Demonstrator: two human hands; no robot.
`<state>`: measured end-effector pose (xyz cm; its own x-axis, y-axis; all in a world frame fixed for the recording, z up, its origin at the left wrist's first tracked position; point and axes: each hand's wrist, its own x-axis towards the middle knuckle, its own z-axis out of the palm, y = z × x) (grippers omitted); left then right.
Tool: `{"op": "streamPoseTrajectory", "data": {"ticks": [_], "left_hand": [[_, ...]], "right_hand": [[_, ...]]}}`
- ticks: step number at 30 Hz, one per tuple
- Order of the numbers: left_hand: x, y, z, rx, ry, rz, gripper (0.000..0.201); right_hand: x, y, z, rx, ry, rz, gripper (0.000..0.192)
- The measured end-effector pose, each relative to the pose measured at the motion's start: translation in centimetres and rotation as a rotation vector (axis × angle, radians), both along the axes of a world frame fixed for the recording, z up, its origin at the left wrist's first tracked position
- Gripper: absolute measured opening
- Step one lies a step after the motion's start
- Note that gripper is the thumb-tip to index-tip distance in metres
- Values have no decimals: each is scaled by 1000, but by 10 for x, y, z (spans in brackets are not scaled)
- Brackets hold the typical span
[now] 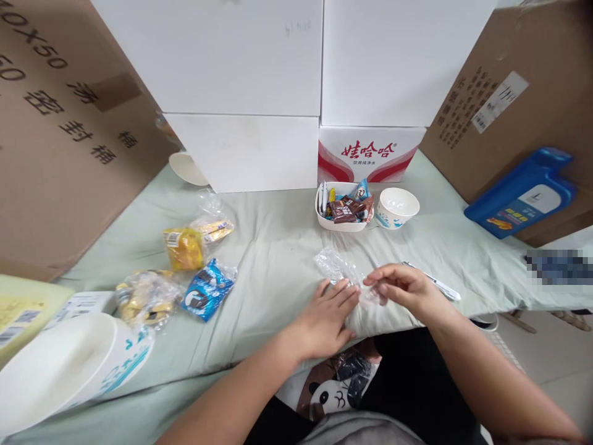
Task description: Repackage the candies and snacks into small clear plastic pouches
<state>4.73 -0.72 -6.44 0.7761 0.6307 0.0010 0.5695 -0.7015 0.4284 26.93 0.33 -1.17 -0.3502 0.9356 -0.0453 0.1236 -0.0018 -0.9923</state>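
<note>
The right hand (402, 289) pinches the near end of a clear plastic bag (337, 267) between thumb and fingertips, low over the pale green cloth (278, 247). The left hand (327, 318) lies flat just left of that pinch, fingers spread and pressed on the cloth, fingertips touching the bag's edge. The bag stretches away from the pinch, up and to the left, crumpled and lying on the cloth. Just right of the pinch, behind the right hand, lies a white pen (435, 285). Beyond the pinch, well apart, stand 1 white tray of snack packets (343, 210) and 1 paper cup (396, 207). Far left of the grip lie a blue cookie packet (207, 296) and a yellow snack packet (184, 248).
</note>
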Motion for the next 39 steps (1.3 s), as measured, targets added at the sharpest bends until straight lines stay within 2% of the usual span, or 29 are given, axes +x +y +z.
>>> {"op": "streamPoseTrajectory", "data": {"ticks": [3, 8, 13, 16, 18, 21, 24, 25, 27, 29, 30, 32, 35, 37, 39], "left_hand": [[-2, 2, -3, 15, -1, -5, 65], [-2, 2, -6, 49, -23, 6, 67], [-2, 2, -11, 61, -1, 22, 73], [-3, 3, -13, 79, 6, 26, 71], [-3, 3, -12, 85, 5, 32, 69], [-2, 2, -9, 80, 15, 34, 65], [-2, 2, -8, 71, 23, 30, 65], [-2, 2, -8, 68, 22, 31, 66], [-2, 3, -8, 62, 14, 31, 66], [-5, 6, -6, 52, -15, 21, 63], [-6, 8, -4, 50, -43, 19, 59], [-10, 12, 0, 68, -130, 55, 41], [-13, 17, 4, 180, -268, 218, 23], [-13, 19, 2, 281, -321, 318, 30], [-10, 20, -3, 349, -328, 362, 41]], "right_hand": [[-20, 35, -6, -106, 86, -19, 32], [-49, 83, -29, -304, 115, 57, 37], [-57, 95, -49, -394, 134, 38, 35], [-55, 92, -54, -368, 193, 49, 39], [-52, 90, -55, -283, 235, 35, 45], [-46, 91, -55, -56, 250, -67, 49], [-37, 91, -50, 127, 139, -101, 34], [-34, 90, -47, 184, 64, -48, 27], [-30, 87, -43, 346, -138, 157, 18], [-29, 83, -39, 525, -344, 361, 18], [-30, 81, -38, 594, -427, 418, 21], [-32, 78, -38, 667, -529, 439, 25], [-35, 76, -39, 687, -574, 423, 25], [-35, 75, -40, 696, -590, 423, 24], [-35, 75, -39, 707, -602, 431, 24]]}}
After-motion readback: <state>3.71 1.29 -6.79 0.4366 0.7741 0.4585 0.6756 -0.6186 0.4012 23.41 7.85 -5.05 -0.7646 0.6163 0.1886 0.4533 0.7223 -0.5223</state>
